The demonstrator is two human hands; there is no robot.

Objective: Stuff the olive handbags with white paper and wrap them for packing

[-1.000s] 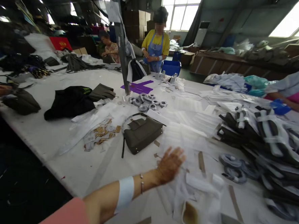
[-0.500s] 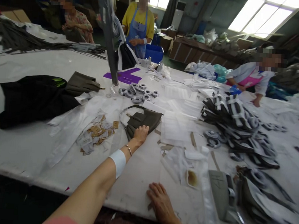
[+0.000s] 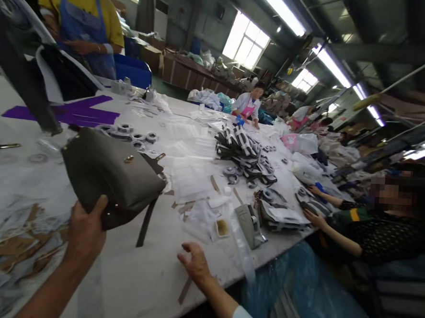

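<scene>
A grey-green handbag [image 3: 107,169] with small gold fittings is raised and tilted above the left part of the table. My left hand [image 3: 88,226] grips its lower edge, thumb on the near face and the other fingers hidden behind it. A dark strap [image 3: 146,222] hangs from the bag. My right hand [image 3: 194,263] is at the near edge of the table, fingers loosely curved and apart, holding nothing. Just below it lies a short taupe strip [image 3: 185,290]. Beyond that hand are clear plastic bags and a small white dish [image 3: 222,227] with brown residue.
Brown tags [image 3: 20,245] are scattered at left. Purple strips [image 3: 89,110] and wrapped rings [image 3: 151,137] lie farther back. Wrapped dark straps [image 3: 243,151] are heaped mid-table. A co-worker [image 3: 356,225] sits at right, hands on the table; another [image 3: 80,26] stands behind a metal post [image 3: 22,56].
My left hand has lifted the handbag off the table and brought it nearer. My right hand has risen from lying flat. The view has swung right, bringing a co-worker into sight.
</scene>
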